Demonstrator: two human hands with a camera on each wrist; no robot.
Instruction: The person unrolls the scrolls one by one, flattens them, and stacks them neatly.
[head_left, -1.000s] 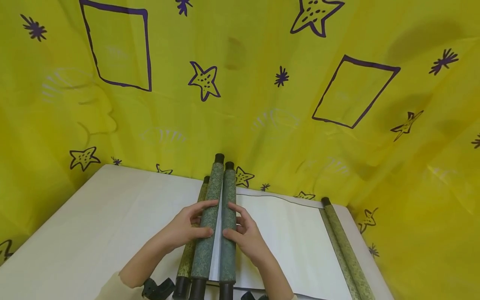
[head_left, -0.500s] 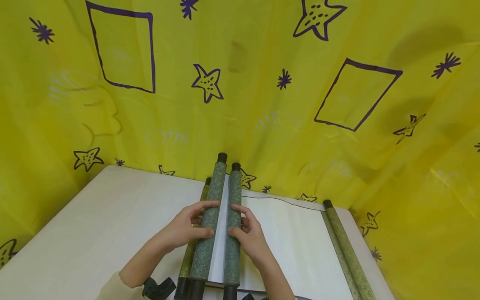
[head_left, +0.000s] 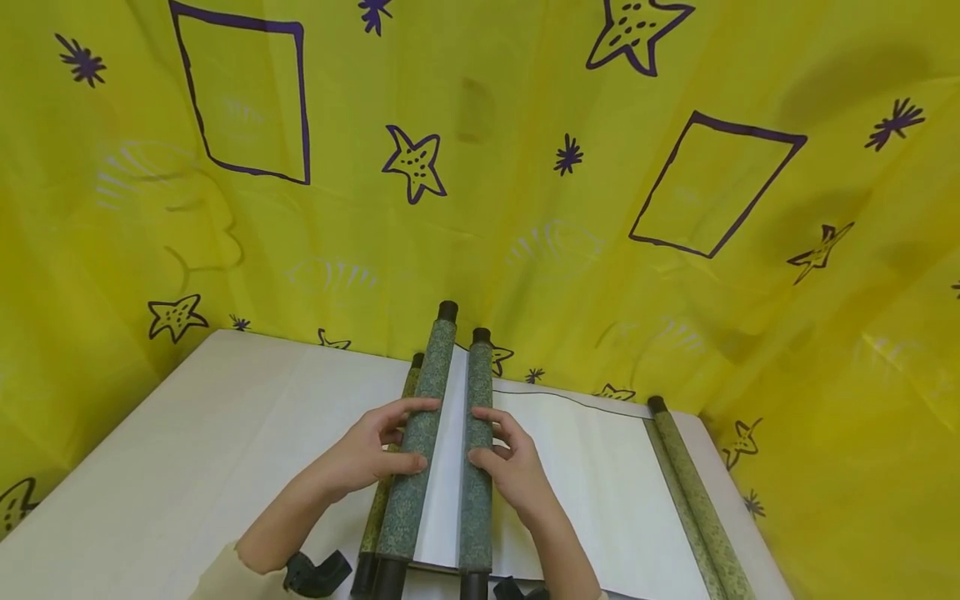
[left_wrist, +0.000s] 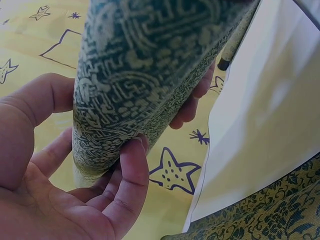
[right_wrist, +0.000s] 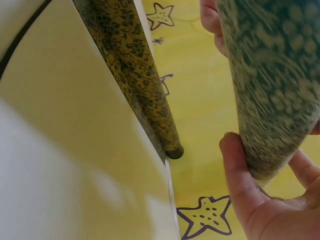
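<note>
My left hand (head_left: 378,446) grips the left roll of a green patterned scroll (head_left: 416,467), thumb and fingers curled round its middle. My right hand (head_left: 517,467) holds the right roll (head_left: 476,500) of the same scroll in a like grip. A narrow strip of white paper (head_left: 444,483) shows between the two rolls. Both rolls have black end knobs and slant away from me. In the left wrist view the fingers (left_wrist: 132,170) wrap the green brocade; in the right wrist view the thumb and fingers cup the other roll (right_wrist: 275,75).
Behind the hands lies another scroll with white paper (head_left: 585,483) spread on the white table (head_left: 247,433). Its olive-gold roller (head_left: 693,492) is at the right, and another olive roller (head_left: 372,525) shows beside the left green roll. A yellow curtain (head_left: 487,208) with drawn stars hangs behind.
The right hand has moved right with its roll, widening the gap and baring more white paper. The left hand and its roll stay nearly in place.
</note>
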